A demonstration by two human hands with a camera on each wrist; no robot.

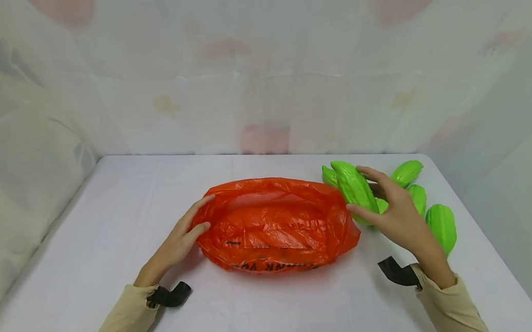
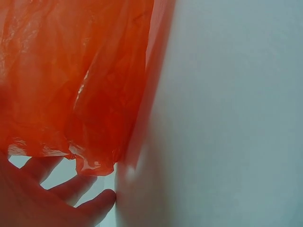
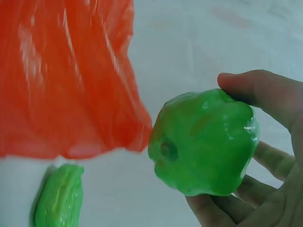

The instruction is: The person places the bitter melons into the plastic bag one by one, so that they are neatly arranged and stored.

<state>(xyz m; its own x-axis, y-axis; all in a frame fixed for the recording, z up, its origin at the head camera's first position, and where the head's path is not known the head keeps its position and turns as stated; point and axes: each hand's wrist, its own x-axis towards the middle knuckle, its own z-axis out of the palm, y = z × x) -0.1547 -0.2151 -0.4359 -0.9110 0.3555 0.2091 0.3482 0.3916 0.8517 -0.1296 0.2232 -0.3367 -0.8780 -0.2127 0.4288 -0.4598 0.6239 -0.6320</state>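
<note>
A red plastic bag (image 1: 270, 227) lies on its side with its wide mouth open and dark print along the lower rim. My left hand (image 1: 176, 247) grips the bag's left edge, thumb and fingers on the rim; in the left wrist view the bag (image 2: 94, 85) partly covers those fingers. At the bag's right edge, my right hand (image 1: 401, 221) holds a glossy green bitter melon (image 1: 354, 185) between thumb and fingers, raised above the table. Its lobed end, with a dark stem spot, faces the camera in the right wrist view, close beside the red plastic.
Several more green bitter melons lie on the right side of the white table (image 1: 155, 179), one of them at the right edge (image 1: 442, 228) and another farther back (image 1: 407, 173). Some are partly hidden behind my right hand. Pale patterned sheets (image 1: 307, 96) hang behind the table.
</note>
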